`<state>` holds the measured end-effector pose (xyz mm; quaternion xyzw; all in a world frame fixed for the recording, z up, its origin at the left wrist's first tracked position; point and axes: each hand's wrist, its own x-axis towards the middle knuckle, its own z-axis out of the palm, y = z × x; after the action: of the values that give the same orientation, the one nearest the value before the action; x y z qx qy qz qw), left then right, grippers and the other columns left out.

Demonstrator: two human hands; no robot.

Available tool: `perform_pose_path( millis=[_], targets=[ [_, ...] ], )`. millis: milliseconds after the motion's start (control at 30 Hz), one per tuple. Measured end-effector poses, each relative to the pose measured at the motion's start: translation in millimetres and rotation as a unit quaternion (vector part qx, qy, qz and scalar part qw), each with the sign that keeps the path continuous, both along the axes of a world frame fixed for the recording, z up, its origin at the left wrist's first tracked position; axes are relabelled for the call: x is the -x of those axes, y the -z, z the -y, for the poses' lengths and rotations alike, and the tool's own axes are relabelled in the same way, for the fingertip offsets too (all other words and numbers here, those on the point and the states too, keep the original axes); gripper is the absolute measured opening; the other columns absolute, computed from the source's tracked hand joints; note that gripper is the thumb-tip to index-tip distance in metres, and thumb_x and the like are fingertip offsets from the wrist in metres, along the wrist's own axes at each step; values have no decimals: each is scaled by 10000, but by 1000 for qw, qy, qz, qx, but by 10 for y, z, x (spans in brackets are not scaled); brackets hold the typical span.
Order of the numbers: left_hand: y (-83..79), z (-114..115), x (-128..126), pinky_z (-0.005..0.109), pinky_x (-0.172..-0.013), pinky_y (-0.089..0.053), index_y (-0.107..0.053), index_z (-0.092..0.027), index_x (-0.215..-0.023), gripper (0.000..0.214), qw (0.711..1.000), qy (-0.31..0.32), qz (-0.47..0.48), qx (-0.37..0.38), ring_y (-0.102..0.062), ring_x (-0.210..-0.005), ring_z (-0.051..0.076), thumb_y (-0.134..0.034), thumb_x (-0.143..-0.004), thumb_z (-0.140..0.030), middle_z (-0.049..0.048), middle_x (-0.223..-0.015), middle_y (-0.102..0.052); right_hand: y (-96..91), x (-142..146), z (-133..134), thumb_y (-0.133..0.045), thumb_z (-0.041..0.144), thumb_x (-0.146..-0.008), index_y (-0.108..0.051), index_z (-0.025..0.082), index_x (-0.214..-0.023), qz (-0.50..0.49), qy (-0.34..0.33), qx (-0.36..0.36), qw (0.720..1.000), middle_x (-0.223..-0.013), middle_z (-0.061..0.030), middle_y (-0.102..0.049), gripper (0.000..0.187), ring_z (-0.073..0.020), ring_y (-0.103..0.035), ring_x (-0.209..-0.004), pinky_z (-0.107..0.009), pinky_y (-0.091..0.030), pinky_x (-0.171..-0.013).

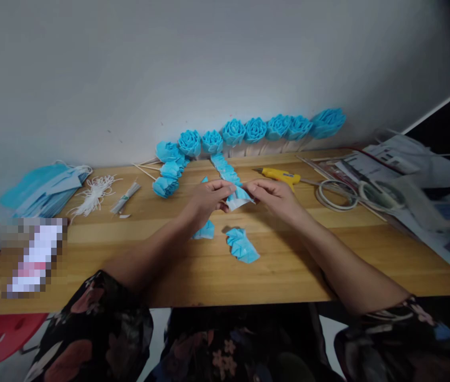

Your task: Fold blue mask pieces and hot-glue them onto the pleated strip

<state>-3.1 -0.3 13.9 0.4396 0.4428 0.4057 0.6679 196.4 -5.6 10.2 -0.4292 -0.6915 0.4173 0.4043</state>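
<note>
From where I stand, the person sits at a light-brown wooden bench point(181, 276), forearms reaching in from both sides, with a small light-blue folded piece with a white edge point(240, 201) stretched between the two hands, over the middle of the bench. The fingers of the left hand point(210, 197) are pressed together on its left side, thumb on top; those of the right hand point(275, 195) pinch its right corner. So the piece lies directly between the two sets of fingertips, touching both, and its white edge, the long side, runs roughly crosswise from one hand to the other, facing the person. Just beyond it a narrow pleated light-blue strip point(225, 167) slants away to the left; the fingers cover the meeting point, so I can't tell whether the two are joined. A yellow glue gun with a dark nozzle point(280, 175) lies just past the right hand, the nearer of the two to it. On the near side of the hands rests a loose crumpled light-blue piece point(243, 245), with a second, partly hidden light-blue scrap point(205, 230) close to the left wrist. Behind, a row of light-blue pleated rosettes point(256, 130) stands against the pale wall point(193, 58).
</note>
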Motion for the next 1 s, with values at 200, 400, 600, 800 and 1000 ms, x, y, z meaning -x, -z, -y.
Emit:
perform_pose_path(
  millis=[200, 400, 600, 800, 1000],
  targets=[
    [-36, 37, -10, 191, -495, -483, -703, -132, -782, 209, 999, 1, -27, -28, -560, -519, 71, -806, -788, -313, -21, -617, -631, -46, 46, 35, -717, 604, -809, -694, 193, -766, 0, -14, 84, 996, -628, 4, -582, 414, -143, -501, -618, -296, -366, -605],
    [-56, 52, 6, 199, -517, -504, -703, -120, -806, 337, 998, 26, -16, -50, -598, -571, 91, -763, -863, -446, 17, -663, -653, -43, 71, 19, -747, 587, -770, -668, 194, -742, -21, 9, 69, 997, -623, 19, -563, 402, -120, -450, -587, -287, -328, -573],
    [-70, 7, 66, 212, -532, -503, -714, -122, -804, 423, 997, 62, 0, -55, -626, -635, 117, -795, -797, -538, 47, -711, -679, -76, 54, 11, -738, 574, -782, -670, 194, -749, -30, 17, 48, 998, -618, 19, -562, 387, -119, -445, -588, -279, -327, -559],
    [-106, -14, 106, 226, -556, -499, -733, -131, -758, 340, 991, 88, -69, -71, -607, -608, 113, -812, -768, -462, 31, -647, -662, -61, 55, 14, -738, 574, -788, -681, 189, -759, -35, 21, 37, 998, -623, 20, -560, 390, -116, -443, -591, -275, -339, -559],
    [-124, -16, 94, 214, -519, -474, -714, -142, -745, 305, 989, 81, -95, -79, -563, -512, 87, -830, -735, -424, 5, -606, -658, -56, 61, 17, -734, 548, -794, -683, 187, -745, -36, 15, 39, 998, -635, 12, -582, 368, -118, -458, -597, -272, -335, -556]
  ],
)
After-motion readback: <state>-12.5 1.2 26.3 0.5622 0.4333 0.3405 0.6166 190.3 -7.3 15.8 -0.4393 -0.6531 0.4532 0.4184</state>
